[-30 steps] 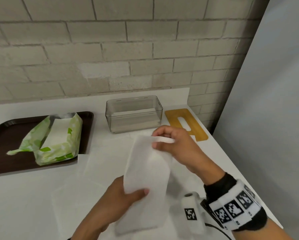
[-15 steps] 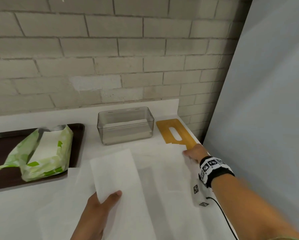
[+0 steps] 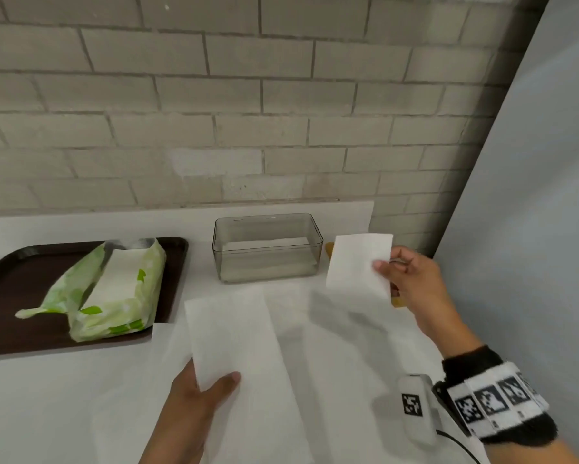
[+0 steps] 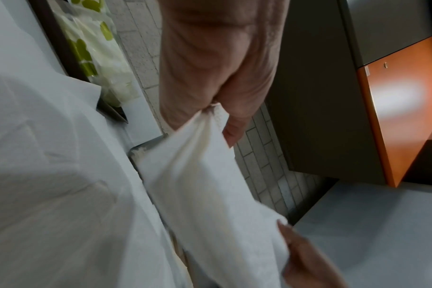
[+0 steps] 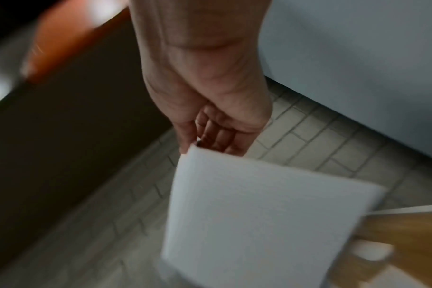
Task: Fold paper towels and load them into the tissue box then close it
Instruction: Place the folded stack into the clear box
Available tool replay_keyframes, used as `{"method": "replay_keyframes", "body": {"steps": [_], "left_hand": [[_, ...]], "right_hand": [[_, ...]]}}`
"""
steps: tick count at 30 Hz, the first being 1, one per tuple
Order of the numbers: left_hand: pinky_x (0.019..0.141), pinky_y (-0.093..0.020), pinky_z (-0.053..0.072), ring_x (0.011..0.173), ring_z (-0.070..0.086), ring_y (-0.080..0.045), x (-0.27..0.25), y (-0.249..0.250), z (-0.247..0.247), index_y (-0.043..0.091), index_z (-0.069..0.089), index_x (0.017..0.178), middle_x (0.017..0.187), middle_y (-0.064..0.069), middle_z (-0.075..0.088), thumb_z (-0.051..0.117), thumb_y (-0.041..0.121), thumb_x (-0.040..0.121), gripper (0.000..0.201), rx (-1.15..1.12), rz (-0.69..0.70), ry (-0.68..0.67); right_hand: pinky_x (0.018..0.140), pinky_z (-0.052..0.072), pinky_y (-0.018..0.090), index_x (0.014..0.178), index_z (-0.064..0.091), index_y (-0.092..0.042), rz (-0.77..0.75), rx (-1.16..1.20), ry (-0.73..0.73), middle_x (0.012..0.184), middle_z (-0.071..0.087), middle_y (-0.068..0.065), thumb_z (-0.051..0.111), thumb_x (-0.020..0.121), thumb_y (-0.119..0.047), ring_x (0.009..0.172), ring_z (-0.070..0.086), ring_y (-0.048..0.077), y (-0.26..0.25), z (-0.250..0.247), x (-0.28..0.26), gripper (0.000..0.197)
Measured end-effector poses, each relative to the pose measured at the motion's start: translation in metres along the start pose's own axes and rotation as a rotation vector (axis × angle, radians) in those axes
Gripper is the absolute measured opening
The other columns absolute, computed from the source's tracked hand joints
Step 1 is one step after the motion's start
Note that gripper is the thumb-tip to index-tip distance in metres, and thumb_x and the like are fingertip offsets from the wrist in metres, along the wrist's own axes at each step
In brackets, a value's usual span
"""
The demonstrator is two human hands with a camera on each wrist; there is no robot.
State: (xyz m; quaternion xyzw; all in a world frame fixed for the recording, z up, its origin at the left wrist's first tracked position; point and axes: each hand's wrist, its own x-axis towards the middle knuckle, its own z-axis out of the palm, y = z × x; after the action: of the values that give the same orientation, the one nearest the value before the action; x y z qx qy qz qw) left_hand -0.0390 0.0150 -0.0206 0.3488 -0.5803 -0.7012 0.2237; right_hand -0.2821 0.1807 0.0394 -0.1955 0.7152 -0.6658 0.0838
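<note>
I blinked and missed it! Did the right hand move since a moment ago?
Yes. The right hand has lifted off the counter, holding a folded paper towel up beside the clear tissue box, with its wooden lid behind it.

The right hand [image 3: 415,283] is bare. On the right wrist sits a black band [image 3: 502,396] with a white strip around it. The strip has black and white square patterns in a row. A small white box [image 3: 415,408] hangs by the band, with one more square pattern on it. A thin black cable [image 3: 459,445] runs from the box. The left hand [image 3: 199,393] and its arm are bare.
</note>
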Motion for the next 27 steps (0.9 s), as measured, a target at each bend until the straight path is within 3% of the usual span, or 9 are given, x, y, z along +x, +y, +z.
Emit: {"method": "replay_keyframes", "body": {"steps": [3, 6, 11, 13, 15, 18, 22, 24, 27], "left_hand": [[0.086, -0.047, 0.053, 0.094, 0.070, -0.024, 0.004, 0.010, 0.005, 0.023, 0.063, 0.110, 0.100, -0.002, 0.074, 0.079, 0.024, 0.052, 0.060, -0.005, 0.053, -0.032], [0.090, -0.047, 0.053, 0.097, 0.069, -0.020, 0.009, 0.016, 0.009, 0.029, 0.059, 0.113, 0.105, 0.002, 0.072, 0.073, 0.008, 0.078, 0.043, 0.021, 0.116, -0.040], [0.093, -0.043, 0.051, 0.101, 0.068, -0.017, 0.004, 0.028, 0.025, 0.036, 0.063, 0.112, 0.108, 0.005, 0.072, 0.048, 0.006, 0.095, 0.038, 0.031, 0.106, -0.139], [0.094, -0.038, 0.049, 0.103, 0.066, -0.011, -0.001, 0.031, 0.030, 0.038, 0.064, 0.113, 0.110, 0.010, 0.071, 0.047, 0.013, 0.097, 0.035, 0.003, 0.082, -0.152], [0.103, -0.038, 0.044, 0.115, 0.059, -0.010, -0.003, 0.030, 0.032, 0.035, 0.059, 0.125, 0.124, 0.010, 0.064, 0.048, 0.032, 0.097, 0.031, -0.048, 0.025, -0.061], [0.115, -0.041, 0.029, 0.134, 0.042, -0.017, -0.003, 0.025, 0.033, 0.024, 0.045, 0.140, 0.144, 0.005, 0.046, 0.038, 0.062, 0.086, 0.066, -0.025, -0.030, 0.018], [0.100, -0.037, 0.046, 0.113, 0.059, -0.011, -0.005, 0.022, 0.037, 0.036, 0.058, 0.115, 0.126, 0.008, 0.063, 0.056, 0.037, 0.092, 0.023, 0.073, 0.103, -0.074], [0.098, -0.043, 0.049, 0.106, 0.064, -0.015, -0.002, 0.019, 0.032, 0.032, 0.060, 0.115, 0.114, 0.006, 0.069, 0.057, 0.017, 0.093, 0.026, 0.102, 0.155, -0.101], [0.094, -0.045, 0.052, 0.101, 0.068, -0.018, -0.002, 0.023, 0.026, 0.027, 0.063, 0.114, 0.106, 0.005, 0.073, 0.055, 0.009, 0.093, 0.029, 0.062, 0.197, -0.105]], "right_hand": [[0.047, 0.046, 0.015, 0.082, 0.058, -0.015, -0.128, 0.277, -0.098, 0.067, 0.069, -0.009, 0.050, 0.093, -0.009, 0.055, 0.061, 0.003, -0.042, 0.007, -0.035, 0.016], [0.059, 0.051, 0.017, 0.085, 0.058, -0.017, -0.198, 0.439, -0.132, 0.075, 0.067, -0.008, 0.047, 0.094, -0.019, 0.065, 0.061, 0.004, -0.054, 0.024, -0.052, 0.015], [0.057, 0.040, 0.016, 0.080, 0.051, -0.020, -0.257, 0.039, -0.090, 0.066, 0.053, -0.014, 0.041, 0.098, -0.035, 0.059, 0.046, -0.001, -0.021, 0.078, -0.071, 0.025], [0.052, 0.034, 0.025, 0.081, 0.045, -0.022, -0.264, -0.149, -0.075, 0.060, 0.046, -0.004, 0.031, 0.093, -0.043, 0.052, 0.040, 0.005, -0.006, 0.094, -0.079, 0.028], [0.048, 0.029, 0.027, 0.081, 0.039, -0.028, -0.258, -0.274, -0.039, 0.055, 0.039, -0.002, 0.023, 0.087, -0.049, 0.048, 0.035, 0.008, 0.002, 0.102, -0.083, 0.027], [0.047, 0.029, 0.024, 0.091, 0.040, -0.022, -0.233, -0.326, -0.007, 0.053, 0.036, -0.005, 0.019, 0.085, -0.051, 0.047, 0.035, 0.009, 0.008, 0.108, -0.082, 0.036], [0.051, 0.038, 0.029, 0.095, 0.041, -0.021, -0.217, -0.287, -0.001, 0.056, 0.044, -0.004, 0.019, 0.084, -0.053, 0.052, 0.044, 0.010, 0.010, 0.115, -0.087, 0.040], [0.053, 0.040, 0.029, 0.090, 0.042, -0.024, -0.218, -0.235, 0.004, 0.057, 0.045, -0.005, 0.023, 0.084, -0.054, 0.052, 0.044, 0.006, 0.009, 0.113, -0.087, 0.035], [0.064, 0.044, 0.013, 0.091, 0.044, -0.027, -0.156, -0.095, -0.053, 0.081, 0.052, -0.009, 0.040, 0.078, -0.054, 0.070, 0.050, -0.002, 0.005, 0.106, -0.084, 0.030]]}}
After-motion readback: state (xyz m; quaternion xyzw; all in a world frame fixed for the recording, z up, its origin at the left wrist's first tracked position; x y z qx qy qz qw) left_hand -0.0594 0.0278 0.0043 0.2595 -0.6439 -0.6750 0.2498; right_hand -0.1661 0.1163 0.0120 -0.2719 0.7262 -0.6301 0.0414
